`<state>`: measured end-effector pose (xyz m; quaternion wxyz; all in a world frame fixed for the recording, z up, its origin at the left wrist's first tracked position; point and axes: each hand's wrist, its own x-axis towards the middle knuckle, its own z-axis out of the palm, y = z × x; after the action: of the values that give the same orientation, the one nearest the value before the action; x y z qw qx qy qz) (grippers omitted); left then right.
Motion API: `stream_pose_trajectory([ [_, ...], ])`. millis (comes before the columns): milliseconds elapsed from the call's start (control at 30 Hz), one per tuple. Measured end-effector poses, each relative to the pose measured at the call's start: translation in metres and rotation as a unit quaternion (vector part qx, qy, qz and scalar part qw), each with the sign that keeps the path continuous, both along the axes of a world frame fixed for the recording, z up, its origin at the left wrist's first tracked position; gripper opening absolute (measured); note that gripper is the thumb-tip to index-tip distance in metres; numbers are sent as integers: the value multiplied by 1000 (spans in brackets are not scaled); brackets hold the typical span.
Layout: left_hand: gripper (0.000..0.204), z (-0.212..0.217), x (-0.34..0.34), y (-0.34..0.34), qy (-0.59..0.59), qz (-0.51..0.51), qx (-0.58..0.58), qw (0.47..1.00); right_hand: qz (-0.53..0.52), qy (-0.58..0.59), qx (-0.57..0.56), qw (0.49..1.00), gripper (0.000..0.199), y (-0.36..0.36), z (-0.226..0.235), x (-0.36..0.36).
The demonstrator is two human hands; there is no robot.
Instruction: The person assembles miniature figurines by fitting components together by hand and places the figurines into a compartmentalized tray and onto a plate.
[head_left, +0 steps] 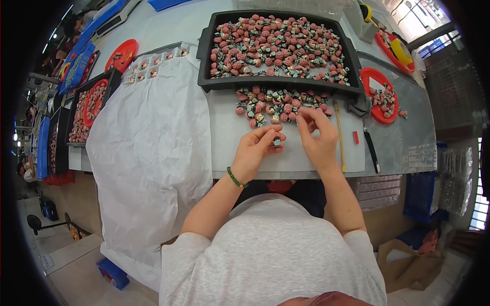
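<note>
My left hand (255, 149), with a green bead bracelet at the wrist, is closed around a small figurine (276, 141); a grey-green part of it shows between thumb and fingers. To its right, my right hand (320, 136) is raised at the near edge of a loose pile of figurines (260, 108) with pink knobbly tops. Its thumb and forefinger come together in a pinch, and whatever may be between them is too small to make out. The pile lies on the white work surface (229, 135) just beyond both hands.
Behind the pile stands a black tray (204, 64) full of similar figurines. A red plate (384, 115) holds more at the right, near a yellow stick (339, 135), a red piece (356, 137) and a black pen-like tool (371, 150). White sheeting (153, 137) drapes over the left side.
</note>
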<state>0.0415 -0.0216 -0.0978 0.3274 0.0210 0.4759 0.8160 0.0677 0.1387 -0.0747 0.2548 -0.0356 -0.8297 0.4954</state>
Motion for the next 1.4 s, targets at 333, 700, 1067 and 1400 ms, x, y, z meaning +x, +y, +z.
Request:
stream_pose_trajectory([
  [333,24,5,-4,-7,-39,13,30,999,44,-35,-35,998,21,-3,-1,-8],
  [700,19,15,-6,23,-51,-12,19,998,79,57,-242,965,22,-17,-18,33],
  [1067,22,7,-3,17,43,-1,59,997,85,44,-277,956,18,-15,-30,37],
  [1400,27,17,-12,12,-37,-41,115,992,49,70,-137,987,18,-7,-23,36],
])
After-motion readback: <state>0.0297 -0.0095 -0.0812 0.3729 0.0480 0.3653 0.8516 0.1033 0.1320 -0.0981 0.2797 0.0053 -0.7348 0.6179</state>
